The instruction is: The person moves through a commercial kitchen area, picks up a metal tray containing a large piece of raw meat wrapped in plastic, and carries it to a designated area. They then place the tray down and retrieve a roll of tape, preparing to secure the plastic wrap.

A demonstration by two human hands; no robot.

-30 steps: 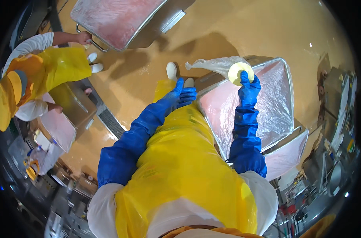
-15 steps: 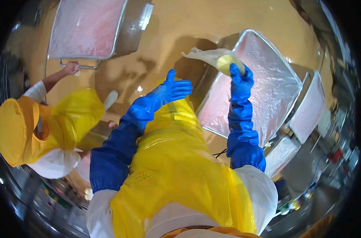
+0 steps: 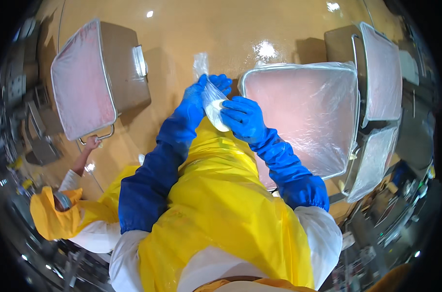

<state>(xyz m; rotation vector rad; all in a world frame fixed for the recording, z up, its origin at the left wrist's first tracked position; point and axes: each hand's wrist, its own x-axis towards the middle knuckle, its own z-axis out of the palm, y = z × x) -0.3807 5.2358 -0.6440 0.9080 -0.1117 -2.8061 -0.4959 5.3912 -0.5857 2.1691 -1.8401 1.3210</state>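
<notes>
In front of my yellow apron, both my blue-gloved hands are on a strip of clear plastic film (image 3: 212, 93) with a pale, round, disc-like piece (image 3: 216, 115) at its lower end. My left hand (image 3: 207, 88) is closed around the upper part of the film, its thumb on the near side and its fingers behind. From above that hand a loose end of film sticks up. My right hand (image 3: 243, 119) grips the pale round piece by its right edge. Whether this piece is the end of a roll or a separate disc, I cannot tell.
A large metal tub (image 3: 299, 121) of pink contents under clear film stands right of my hands. More film-covered tubs (image 3: 382, 78) crowd the far right. At left, a co-worker in a yellow apron (image 3: 115, 194) holds the handle of another covered tub (image 3: 82, 82). Wet tan floor (image 3: 196, 29) lies ahead.
My right hand has brought the film and pale piece leftward, off the tub. My left hand, open and bare of anything before, has closed on the film. The whole view has turned.
</notes>
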